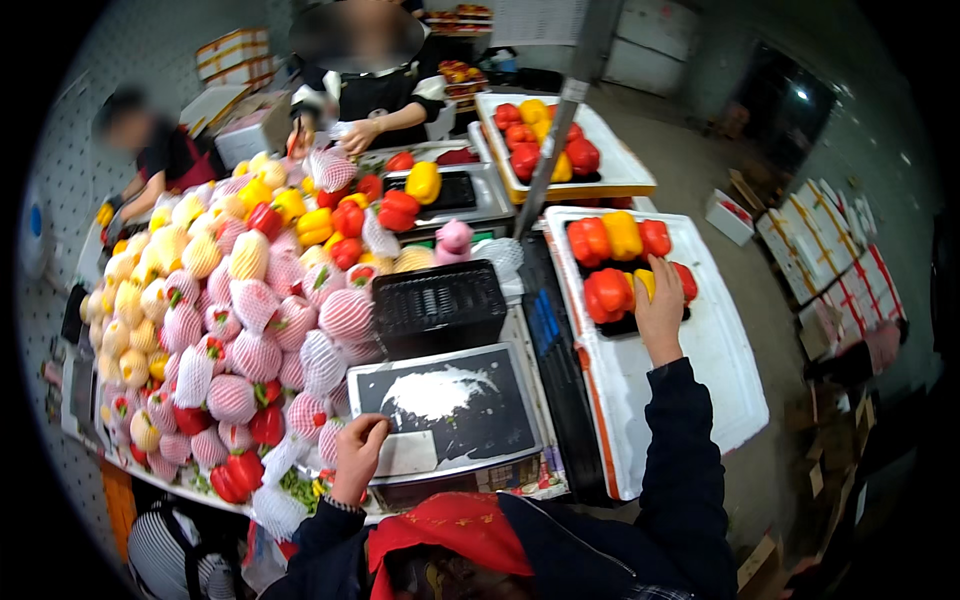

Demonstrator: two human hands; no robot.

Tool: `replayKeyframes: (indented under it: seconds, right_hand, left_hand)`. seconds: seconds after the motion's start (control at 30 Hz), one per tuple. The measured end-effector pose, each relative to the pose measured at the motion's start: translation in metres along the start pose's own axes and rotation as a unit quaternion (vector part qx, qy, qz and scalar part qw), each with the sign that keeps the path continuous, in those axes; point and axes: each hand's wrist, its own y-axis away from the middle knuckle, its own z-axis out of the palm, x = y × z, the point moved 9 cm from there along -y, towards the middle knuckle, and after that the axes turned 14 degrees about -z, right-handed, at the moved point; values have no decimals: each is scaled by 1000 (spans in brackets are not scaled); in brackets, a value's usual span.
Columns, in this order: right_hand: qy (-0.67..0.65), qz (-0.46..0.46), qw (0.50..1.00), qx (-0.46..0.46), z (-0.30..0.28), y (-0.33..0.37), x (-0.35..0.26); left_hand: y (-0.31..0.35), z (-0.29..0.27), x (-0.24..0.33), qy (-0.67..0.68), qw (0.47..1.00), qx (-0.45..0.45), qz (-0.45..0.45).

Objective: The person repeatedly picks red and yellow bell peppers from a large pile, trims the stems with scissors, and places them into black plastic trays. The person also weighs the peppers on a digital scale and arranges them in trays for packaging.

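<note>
My right hand (658,312) reaches into a white foam box (690,400), its fingers closed around a yellow bell pepper (645,281). That pepper sits in a black tray between a red bell pepper (607,295) and another red one (686,281), partly hidden by the hand. Just beyond lies a second tray holding a yellow pepper (622,236) between two red ones. My left hand (360,450) is closed at the near left corner of a scale (490,420), with nothing visible in its fingers. A pale rectangular plate (408,453) and a worn white patch mark the scale's dark top.
Peppers in pink, white and yellow foam nets (232,398) are heaped on the left. Black trays (440,296) stand stacked behind the scale. A metal post (556,145) rises beside another box of peppers (630,184). Two people work across the table.
</note>
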Motion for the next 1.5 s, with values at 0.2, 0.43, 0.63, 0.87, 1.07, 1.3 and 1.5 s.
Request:
replayKeyframes:
  seconds: [0.2, 0.43, 0.63, 0.87, 1.07, 1.3, 1.5]
  right_hand:
    - [-309, -162, 929, -124, 50, -51, -202]
    - [-419, -223, 862, -175, 122, -15, -363]
    - [-262, -311, 904, -132, 164, -29, -438]
    - [-146, -381, 892, -194, 229, -31, -488]
    - [-173, -353, 901, -184, 239, -43, -484]
    - [-711, 47, 690, -126, 182, -54, -470]
    - [-771, 98, 580, -245, 140, 41, -537]
  left_hand:
    - [28, -5, 5, -48, 998, 39, -17]
    - [72, -49, -25, -53, 995, 85, -22]
    - [109, -111, -86, 49, 983, 153, -91]
    - [121, -149, -106, 108, 968, 195, -115]
    - [114, -168, -108, 101, 970, 192, -108]
    - [82, -168, -92, 148, 976, 139, -73]
    - [39, -149, 5, 192, 972, 98, 95]
